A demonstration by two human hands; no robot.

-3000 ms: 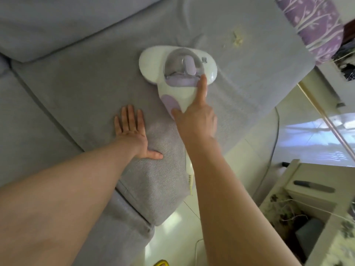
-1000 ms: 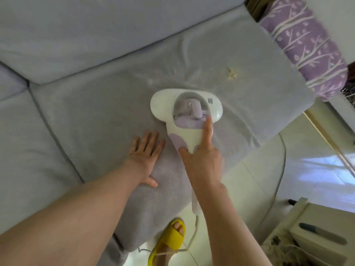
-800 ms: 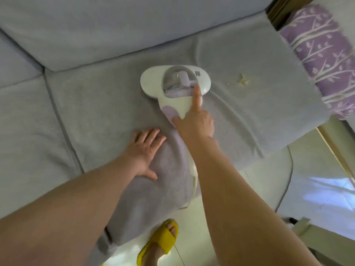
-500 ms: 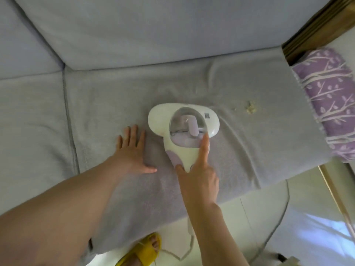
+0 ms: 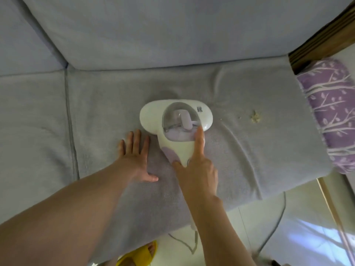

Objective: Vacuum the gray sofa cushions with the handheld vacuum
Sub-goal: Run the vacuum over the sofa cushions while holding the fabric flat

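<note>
The right hand grips the handheld vacuum in the middle of the gray sofa cushion (index finger stretched along it, probably to steer), while the left hand, fingers flat, presses the fabric so it stays smooth.

I am looking down at a pale glossy tile floor at 5 o'clock, where a bluish patch of daylight is reflecting. A dark wooden frame is showing at 2 o'clock. Just under it a purple cushion with white branch pattern is lying at the end of the gray sofa. A thin tan strip is crossing the floor at 4 o'clock.
</note>
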